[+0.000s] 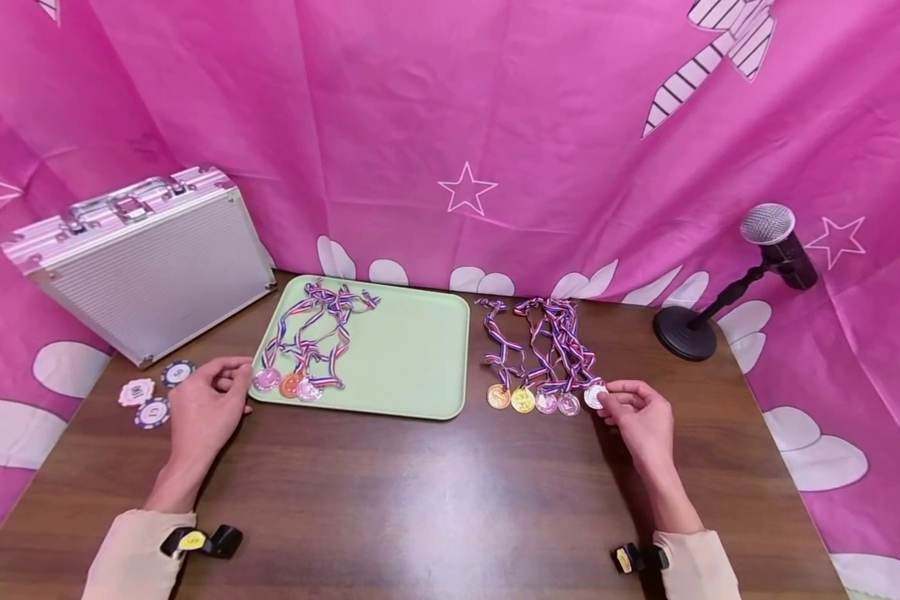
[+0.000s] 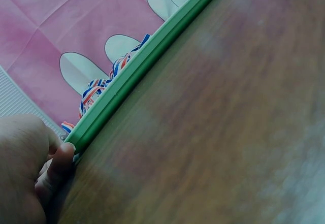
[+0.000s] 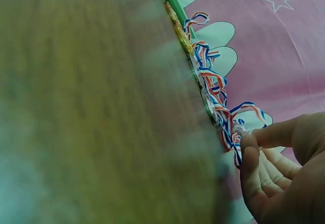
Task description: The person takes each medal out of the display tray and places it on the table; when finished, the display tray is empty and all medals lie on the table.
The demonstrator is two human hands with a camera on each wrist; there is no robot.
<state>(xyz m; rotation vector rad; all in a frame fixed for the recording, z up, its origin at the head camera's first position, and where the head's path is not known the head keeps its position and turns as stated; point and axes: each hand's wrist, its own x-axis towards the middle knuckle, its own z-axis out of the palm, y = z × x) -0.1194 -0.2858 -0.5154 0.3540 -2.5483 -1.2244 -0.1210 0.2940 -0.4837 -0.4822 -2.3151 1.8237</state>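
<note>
A light green tray (image 1: 401, 354) lies on the table at centre-left. My left hand (image 1: 208, 408) is at its front left corner, thumb against the rim (image 2: 96, 120) and fingers curled beside it. Two silvery medals, one a pinkish disc (image 1: 267, 380), and a bronze medal (image 1: 291, 384) lie on the tray with tangled striped ribbons (image 1: 337, 308). Right of the tray, more medals form a row: a bronze medal (image 1: 498, 397), a gold medal (image 1: 522, 400) and several silver ones. My right hand (image 1: 643, 421) pinches the rightmost silver medal (image 1: 593, 396) between thumb and fingertips.
A silver aluminium case (image 1: 161, 271) stands at the back left, with three poker chips (image 1: 152, 412) in front of it. At the back right is a microphone (image 1: 780, 242) on a black stand (image 1: 686, 332). A pink curtain (image 1: 390, 125) hangs behind the table (image 1: 420, 500).
</note>
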